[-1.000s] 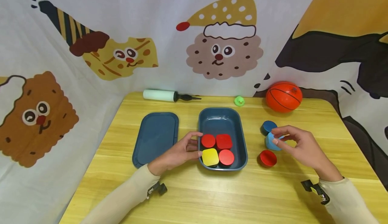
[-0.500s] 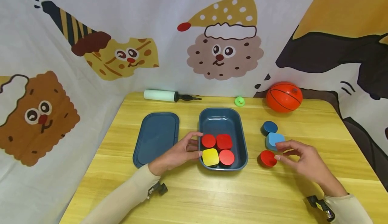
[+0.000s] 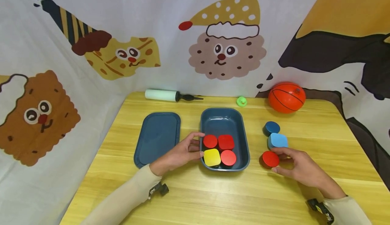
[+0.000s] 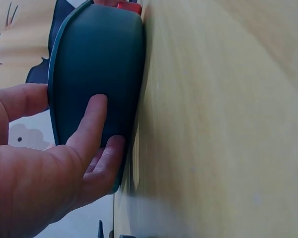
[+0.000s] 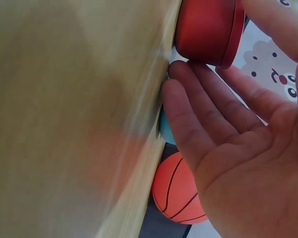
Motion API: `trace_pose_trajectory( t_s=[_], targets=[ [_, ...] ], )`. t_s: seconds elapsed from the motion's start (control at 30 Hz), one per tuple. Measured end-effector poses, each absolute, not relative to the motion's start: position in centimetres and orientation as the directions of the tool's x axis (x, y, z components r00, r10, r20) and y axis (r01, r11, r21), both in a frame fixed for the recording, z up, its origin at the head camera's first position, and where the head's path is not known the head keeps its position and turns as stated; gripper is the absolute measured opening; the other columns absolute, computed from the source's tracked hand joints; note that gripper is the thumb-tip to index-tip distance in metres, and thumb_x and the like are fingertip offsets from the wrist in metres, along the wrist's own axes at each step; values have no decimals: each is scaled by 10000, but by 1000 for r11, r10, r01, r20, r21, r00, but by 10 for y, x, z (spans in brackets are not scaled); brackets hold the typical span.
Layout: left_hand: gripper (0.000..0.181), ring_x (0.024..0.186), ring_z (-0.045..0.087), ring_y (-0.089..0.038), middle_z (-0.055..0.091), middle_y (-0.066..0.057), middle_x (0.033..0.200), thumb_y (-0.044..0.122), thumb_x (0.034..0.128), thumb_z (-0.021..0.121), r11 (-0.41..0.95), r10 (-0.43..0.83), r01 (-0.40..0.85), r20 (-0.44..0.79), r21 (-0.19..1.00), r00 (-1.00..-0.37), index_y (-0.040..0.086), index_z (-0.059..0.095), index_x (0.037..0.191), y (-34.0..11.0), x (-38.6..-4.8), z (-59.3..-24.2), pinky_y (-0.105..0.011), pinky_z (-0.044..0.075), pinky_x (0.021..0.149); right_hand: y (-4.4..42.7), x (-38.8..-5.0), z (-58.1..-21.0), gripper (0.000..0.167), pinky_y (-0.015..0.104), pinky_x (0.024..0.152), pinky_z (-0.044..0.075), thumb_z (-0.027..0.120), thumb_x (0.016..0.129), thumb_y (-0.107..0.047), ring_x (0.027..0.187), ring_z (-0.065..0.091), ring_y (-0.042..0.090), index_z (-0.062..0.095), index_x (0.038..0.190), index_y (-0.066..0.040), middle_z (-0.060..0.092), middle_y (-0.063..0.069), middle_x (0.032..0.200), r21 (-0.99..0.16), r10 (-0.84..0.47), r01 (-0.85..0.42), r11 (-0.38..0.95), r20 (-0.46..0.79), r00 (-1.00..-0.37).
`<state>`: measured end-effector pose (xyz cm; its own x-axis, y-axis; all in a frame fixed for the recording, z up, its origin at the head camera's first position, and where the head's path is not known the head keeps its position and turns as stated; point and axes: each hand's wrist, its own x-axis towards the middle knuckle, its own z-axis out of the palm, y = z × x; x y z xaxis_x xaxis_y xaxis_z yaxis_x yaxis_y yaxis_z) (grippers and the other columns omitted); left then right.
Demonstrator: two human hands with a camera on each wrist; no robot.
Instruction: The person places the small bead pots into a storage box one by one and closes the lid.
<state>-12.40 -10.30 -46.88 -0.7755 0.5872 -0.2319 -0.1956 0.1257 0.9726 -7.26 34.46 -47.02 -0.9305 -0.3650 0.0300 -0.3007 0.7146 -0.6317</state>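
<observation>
A dark blue open box [image 3: 224, 120] holds two red round pieces, a red square one and a yellow square one [image 3: 211, 157]. My left hand [image 3: 179, 153] rests its fingers against the box's left wall; in the left wrist view the fingertips touch the box side [image 4: 97, 54]. At the right, my right hand [image 3: 304, 170] stands with spread thumb and fingers around the right side of a red round container [image 3: 270, 159]. The right wrist view shows this red container [image 5: 206, 32] between the thumb and fingers. A light blue container [image 3: 277, 140] stands just behind it.
A dark blue round container [image 3: 271, 128] stands behind the light blue one. A flat blue lid [image 3: 158, 137] lies left of the box. Along the back edge are a pump [image 3: 162, 95], a green duck [image 3: 242, 101] and an orange ball [image 3: 286, 97].
My right hand has left the light blue container and moved toward me to the red round one; the light blue container now stands released. My left hand stays at the box.
</observation>
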Motion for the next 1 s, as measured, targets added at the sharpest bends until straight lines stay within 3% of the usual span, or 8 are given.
trace_pose_trajectory(
  t_s=[0.37, 0.73, 1.0],
  targets=[
    [694, 1258, 607, -272, 489, -222, 1467, 81, 1017, 699, 122, 588, -196, -230, 973, -775, 173, 345, 1607, -104, -123, -466, -341, 613, 972, 339, -74, -471, 577, 275, 773, 644, 952, 804, -264, 949, 671, 1, 708, 1294, -83, 748, 13, 1165, -606, -388, -357, 711, 85, -918],
    [694, 1277, 594, -272, 495, -203, 1467, 91, 1013, 711, 139, 579, -191, -237, 972, -780, 206, 359, 1600, -106, -123, -466, -333, 606, 978, 337, -82, -453, 549, 320, 809, 652, 935, 829, -299, 977, 683, 2, 714, 1296, -111, 761, -7, 1179, -590, -384, -365, 720, 99, -918],
    [694, 1260, 599, -266, 496, -211, 1460, 98, 1017, 706, 144, 582, -179, -230, 973, -780, 169, 346, 1607, -105, -124, -466, -327, 605, 975, 330, -96, -436, 569, 172, 808, 599, 955, 802, -233, 912, 714, 35, 721, 1303, -102, 767, 21, 1180, -560, -373, -422, 713, 206, -905]
  ],
)
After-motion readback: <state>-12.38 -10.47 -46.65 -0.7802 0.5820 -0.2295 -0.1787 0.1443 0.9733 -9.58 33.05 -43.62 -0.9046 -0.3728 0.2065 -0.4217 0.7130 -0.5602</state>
